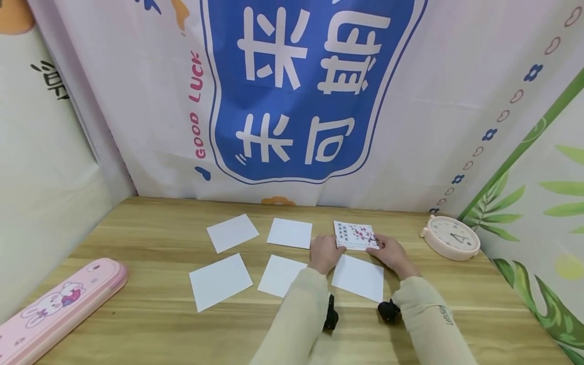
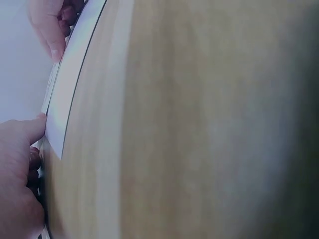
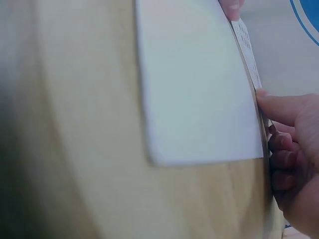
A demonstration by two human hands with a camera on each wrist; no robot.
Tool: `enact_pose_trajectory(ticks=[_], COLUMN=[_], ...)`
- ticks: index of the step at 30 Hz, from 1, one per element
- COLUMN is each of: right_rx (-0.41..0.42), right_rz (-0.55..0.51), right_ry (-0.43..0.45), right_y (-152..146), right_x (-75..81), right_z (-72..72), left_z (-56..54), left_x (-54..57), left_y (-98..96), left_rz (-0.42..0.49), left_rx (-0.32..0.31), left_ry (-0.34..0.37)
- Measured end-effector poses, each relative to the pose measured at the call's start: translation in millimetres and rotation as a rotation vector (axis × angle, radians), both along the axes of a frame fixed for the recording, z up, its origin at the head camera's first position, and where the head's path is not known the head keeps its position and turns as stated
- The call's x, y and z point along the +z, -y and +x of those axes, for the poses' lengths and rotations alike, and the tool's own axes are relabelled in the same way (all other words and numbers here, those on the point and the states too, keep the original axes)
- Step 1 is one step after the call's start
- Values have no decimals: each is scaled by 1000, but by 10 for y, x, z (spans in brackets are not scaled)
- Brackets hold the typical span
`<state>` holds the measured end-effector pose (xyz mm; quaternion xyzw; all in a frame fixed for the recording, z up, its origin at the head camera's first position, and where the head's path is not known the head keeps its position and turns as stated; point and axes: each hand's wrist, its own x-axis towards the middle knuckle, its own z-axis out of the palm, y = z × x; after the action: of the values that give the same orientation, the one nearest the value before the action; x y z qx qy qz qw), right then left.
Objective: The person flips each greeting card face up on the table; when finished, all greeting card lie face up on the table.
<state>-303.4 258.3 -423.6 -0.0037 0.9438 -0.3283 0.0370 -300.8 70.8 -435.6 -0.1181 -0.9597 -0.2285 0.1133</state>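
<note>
5 blank white cards (image 1: 221, 282) + 1 printed card (image 1: 355, 235) on surface (image 1: 150, 324); I count 2 rows of 3 on remote feed. Printed one: far row, R end, w/ red-blossom branch & dark characters. Both hands on it: L hand (image 1: 325, 252) pinches near L corner, R hand (image 1: 393, 254) near R, thumbs at near edge. 1 blank just nearer. Also 1 round clock (image 1: 450, 237) far R, 1 pink case (image 1: 59, 309) at L.
</note>
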Motion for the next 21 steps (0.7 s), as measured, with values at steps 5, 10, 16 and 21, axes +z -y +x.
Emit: enact_pose_trajectory(ticks=[5, 10, 16, 21], right_rx=[-18, -43, -37, -14], right_rz=[-11, -18, -213, -378], right_ry=[-2, 8, 9, -6], right_y=[5, 11, 10, -7], right_x=[10, 27, 30, 101], right_z=[13, 19, 42, 123], left_z=[11, 20, 67, 136], left_x=[-7, -1, 79, 239], left_y=[-38, -69, 13, 123], left_rz=[25, 6, 130, 423], left_rx=[48, 86, 26, -30], left_ry=[11, 36, 107, 186])
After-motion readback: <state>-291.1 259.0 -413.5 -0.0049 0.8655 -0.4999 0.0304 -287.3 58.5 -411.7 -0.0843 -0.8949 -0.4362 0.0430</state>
